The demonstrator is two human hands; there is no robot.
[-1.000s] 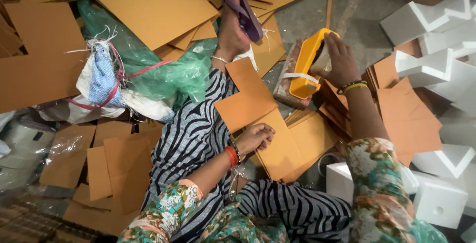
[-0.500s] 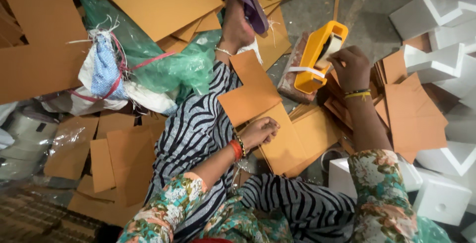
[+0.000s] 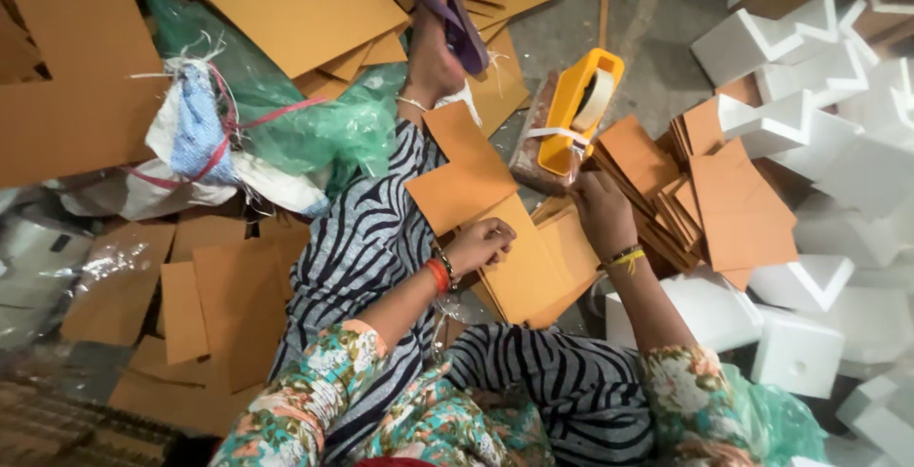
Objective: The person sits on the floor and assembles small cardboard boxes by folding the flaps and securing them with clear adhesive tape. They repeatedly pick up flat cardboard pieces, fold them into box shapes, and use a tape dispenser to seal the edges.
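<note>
I sit on the floor with my striped-trousered leg stretched out. My left hand (image 3: 481,243) grips the near edge of a small stack of brown cardboard sheets (image 3: 524,272) lying across my leg. My right hand (image 3: 600,212) has its fingers curled on the far right edge of the same stack. Another cardboard sheet (image 3: 462,177) lies tilted just above the stack. A yellow tape dispenser (image 3: 576,110) with a roll of tape rests on a brown block, just beyond my right hand and apart from it.
White foam corner blocks (image 3: 819,143) pile up on the right. Stacked cardboard pieces (image 3: 724,200) lie beside them. Large cardboard sheets (image 3: 286,10) cover the far floor, with a green plastic bag (image 3: 314,129) and a cloth bundle (image 3: 195,129) at left. More cardboard (image 3: 219,305) lies near left.
My right hand held the yellow tape dispenser half a second ago. It has let go of it and moved down to the cardboard stack. The dispenser now rests on the brown block.
</note>
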